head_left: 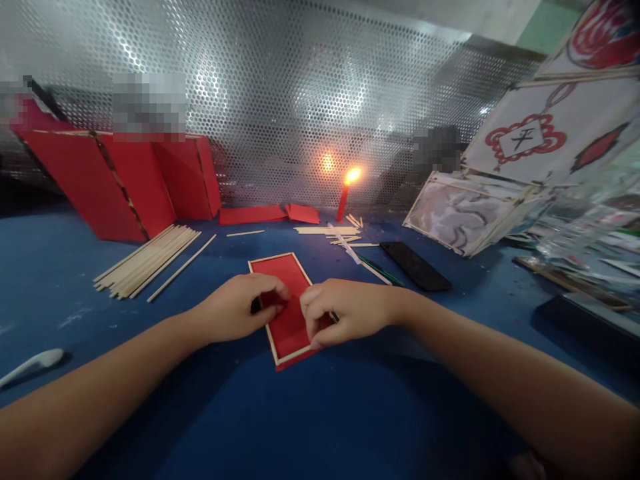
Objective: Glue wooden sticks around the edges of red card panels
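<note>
A rectangle of red paper (289, 327) edged with thin wooden sticks lies tilted on the blue table in front of me. My left hand (243, 305) reaches over its left edge, thumb and fingers curled towards each other around the stick there. Along the right edge my right hand (350, 310) has its fingers bent down on the frame, with the thumb tip by the lower right corner. My hands cover the middle of both long sides. A narrow strip of red shows below the bottom stick.
Behind stand a lit red candle (343, 203), red paper strips (253, 215) and loose sticks (327, 231). A stick bundle (147, 261), red panels (135, 180) and white spoon (47, 359) are left. Right are a black phone (415, 265) and a paper lantern (453, 210).
</note>
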A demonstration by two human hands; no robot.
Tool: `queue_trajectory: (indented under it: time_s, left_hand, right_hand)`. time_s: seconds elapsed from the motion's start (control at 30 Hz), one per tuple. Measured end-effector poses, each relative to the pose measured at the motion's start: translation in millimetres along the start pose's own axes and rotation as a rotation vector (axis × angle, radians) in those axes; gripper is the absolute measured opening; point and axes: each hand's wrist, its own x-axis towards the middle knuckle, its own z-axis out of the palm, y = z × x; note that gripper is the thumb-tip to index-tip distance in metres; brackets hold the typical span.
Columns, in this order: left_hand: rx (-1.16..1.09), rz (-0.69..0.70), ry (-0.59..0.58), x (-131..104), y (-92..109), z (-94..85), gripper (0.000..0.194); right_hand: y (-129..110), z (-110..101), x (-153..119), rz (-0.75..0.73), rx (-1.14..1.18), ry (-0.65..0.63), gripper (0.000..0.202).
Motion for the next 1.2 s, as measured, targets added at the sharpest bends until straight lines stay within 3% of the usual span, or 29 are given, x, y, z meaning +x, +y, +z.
queue_trajectory:
  time_s: [1.2]
  left_hand:
    - [0.017, -0.010, -0.030, 1.1, 0.4, -2.3, 0.022]
  right_hand:
    - [-8.6, -2.4, -1.7, -0.080, -0.120, -0.030, 0.008]
